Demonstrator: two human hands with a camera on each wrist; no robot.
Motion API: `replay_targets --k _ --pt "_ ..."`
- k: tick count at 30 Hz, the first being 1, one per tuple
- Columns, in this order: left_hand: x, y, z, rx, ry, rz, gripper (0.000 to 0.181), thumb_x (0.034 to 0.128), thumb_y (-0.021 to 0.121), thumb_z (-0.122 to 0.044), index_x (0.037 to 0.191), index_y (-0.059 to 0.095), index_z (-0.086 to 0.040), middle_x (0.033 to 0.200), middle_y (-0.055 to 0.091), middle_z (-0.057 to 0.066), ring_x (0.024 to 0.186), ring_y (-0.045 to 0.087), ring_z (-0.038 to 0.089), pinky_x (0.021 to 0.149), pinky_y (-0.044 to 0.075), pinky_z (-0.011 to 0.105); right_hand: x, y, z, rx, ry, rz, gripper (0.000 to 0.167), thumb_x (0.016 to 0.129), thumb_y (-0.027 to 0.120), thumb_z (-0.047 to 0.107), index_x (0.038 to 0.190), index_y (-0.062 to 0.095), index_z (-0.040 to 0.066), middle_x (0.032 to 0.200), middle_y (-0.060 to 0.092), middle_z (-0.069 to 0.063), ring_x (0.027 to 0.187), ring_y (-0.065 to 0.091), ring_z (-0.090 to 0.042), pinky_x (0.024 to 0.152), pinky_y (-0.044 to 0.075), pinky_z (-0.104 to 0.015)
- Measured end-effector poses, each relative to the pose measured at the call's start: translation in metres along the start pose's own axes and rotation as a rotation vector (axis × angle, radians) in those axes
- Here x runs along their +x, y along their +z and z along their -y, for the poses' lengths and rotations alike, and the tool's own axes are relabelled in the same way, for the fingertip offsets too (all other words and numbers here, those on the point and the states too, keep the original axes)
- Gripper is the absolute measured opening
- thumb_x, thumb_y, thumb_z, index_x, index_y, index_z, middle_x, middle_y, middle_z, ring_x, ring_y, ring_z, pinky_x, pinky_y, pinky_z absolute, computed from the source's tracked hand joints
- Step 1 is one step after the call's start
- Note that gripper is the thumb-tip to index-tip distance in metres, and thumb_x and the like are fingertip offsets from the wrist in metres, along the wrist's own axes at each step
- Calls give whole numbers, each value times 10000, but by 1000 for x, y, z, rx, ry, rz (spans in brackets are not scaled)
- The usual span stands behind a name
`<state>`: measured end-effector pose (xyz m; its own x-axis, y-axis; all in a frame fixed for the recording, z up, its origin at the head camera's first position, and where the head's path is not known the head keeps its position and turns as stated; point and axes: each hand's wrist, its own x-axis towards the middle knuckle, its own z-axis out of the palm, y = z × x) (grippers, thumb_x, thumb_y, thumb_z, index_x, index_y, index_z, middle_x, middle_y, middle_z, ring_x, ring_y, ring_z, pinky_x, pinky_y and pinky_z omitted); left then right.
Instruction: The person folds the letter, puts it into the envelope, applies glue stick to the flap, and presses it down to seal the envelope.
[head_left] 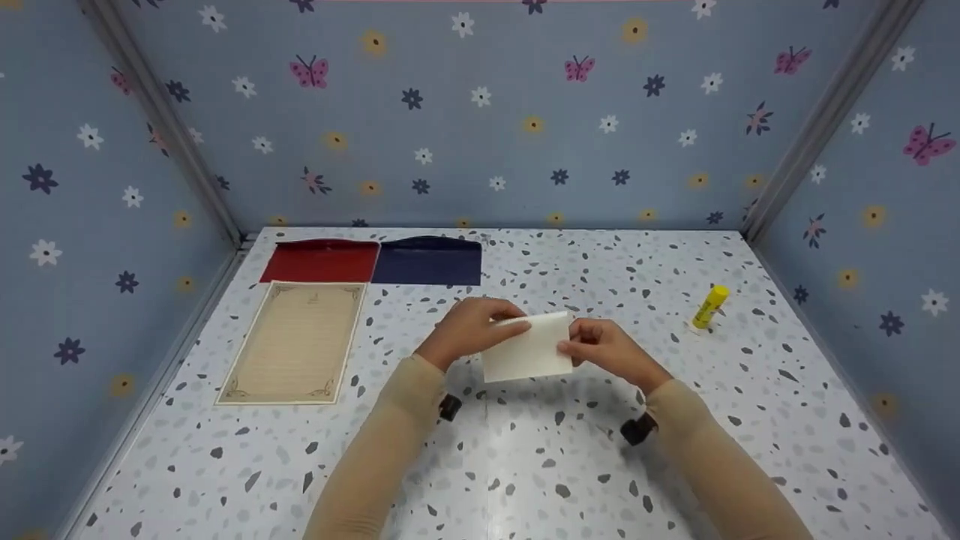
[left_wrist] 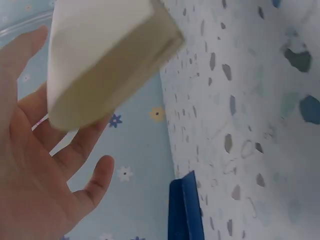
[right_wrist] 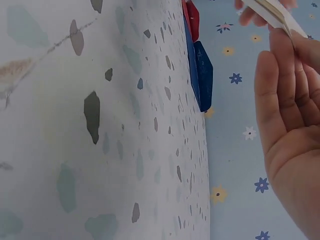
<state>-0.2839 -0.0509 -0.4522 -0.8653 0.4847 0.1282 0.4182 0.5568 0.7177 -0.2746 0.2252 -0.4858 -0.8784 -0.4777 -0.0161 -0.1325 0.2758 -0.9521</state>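
Folded cream paper (head_left: 526,352) is held up above the speckled table between both hands. On its upper left part lies the thumb of the left hand (head_left: 474,327), with the fingers behind. The right hand (head_left: 604,348) pinches the paper's right edge between thumb and fingers. In the left wrist view, the paper (left_wrist: 100,50) bends in a rounded fold with a gap between its layers, and the left hand (left_wrist: 55,165) is around it. From the right wrist view, the right hand (right_wrist: 295,115) grips the layered edge of the paper (right_wrist: 272,12).
A patterned beige sheet (head_left: 292,345) lies at the left. Behind it are a red envelope (head_left: 322,262) and a dark blue envelope (head_left: 429,264), side by side. A yellow glue stick (head_left: 710,307) stands at the right. Flowered walls (head_left: 480,150) enclose the table.
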Motion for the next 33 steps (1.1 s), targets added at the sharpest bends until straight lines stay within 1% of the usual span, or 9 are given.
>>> replay_targets --k 2,5,8,12,16,21,24,29,33 --pt "7 2 -10 21 2 21 361 965 618 -516 1118 766 -224 1038 718 -105 908 642 81 768 533 301 0 2 1 -13 -6 11 292 924 744 300 976 663 25 867 691 -115 810 670 -239 769 575 -394" --pt "17 7 -18 2 16 57 350 983 599 -496 1103 772 -216 1008 720 -102 858 632 75 732 517 279 1 6 3 -35 -6 24 306 916 750 334 963 666 44 839 682 -105 777 643 -232 790 553 -479" --pt "24 11 -22 -39 25 77 321 992 608 -452 1094 773 -196 994 722 -86 846 629 85 729 506 263 2 9 3 -60 -6 33 304 918 746 339 942 656 50 811 669 -97 752 621 -228 789 522 -542" --pt "27 14 -23 -65 33 86 279 1004 612 -390 1080 768 -171 977 720 -69 840 630 98 731 507 261 2 9 4 -76 9 36 267 935 732 307 940 662 49 806 672 -85 749 613 -226 774 509 -519" --pt "29 16 -23 -29 61 61 258 1011 598 -393 1047 757 -193 948 701 -90 824 619 87 721 501 259 0 9 6 -72 21 38 235 948 718 269 970 673 39 831 688 -87 772 625 -229 782 524 -478" --pt "27 18 -20 -39 115 -1 216 1004 610 -393 1020 744 -224 922 686 -105 779 627 105 673 502 267 -1 9 7 -88 -17 32 243 947 719 277 953 669 39 821 683 -85 757 620 -218 725 529 -407" --pt "23 18 -17 -40 105 -13 241 989 617 -440 1035 764 -255 921 696 -132 755 622 96 645 495 254 -2 8 6 -102 -37 37 266 943 721 308 923 666 49 795 672 -81 734 601 -269 657 497 -379" --pt "17 13 -11 -86 41 12 276 968 634 -470 1031 792 -254 919 714 -119 713 609 99 594 494 262 -3 8 4 -107 -46 33 291 933 726 352 908 659 70 782 663 -84 740 571 -384 616 459 -356" --pt "16 10 -7 -117 47 67 285 981 626 -445 1030 790 -217 927 717 -87 684 619 116 580 513 270 -5 8 3 -122 -34 15 282 923 738 351 899 660 81 777 663 -76 713 581 -270 623 470 -348"
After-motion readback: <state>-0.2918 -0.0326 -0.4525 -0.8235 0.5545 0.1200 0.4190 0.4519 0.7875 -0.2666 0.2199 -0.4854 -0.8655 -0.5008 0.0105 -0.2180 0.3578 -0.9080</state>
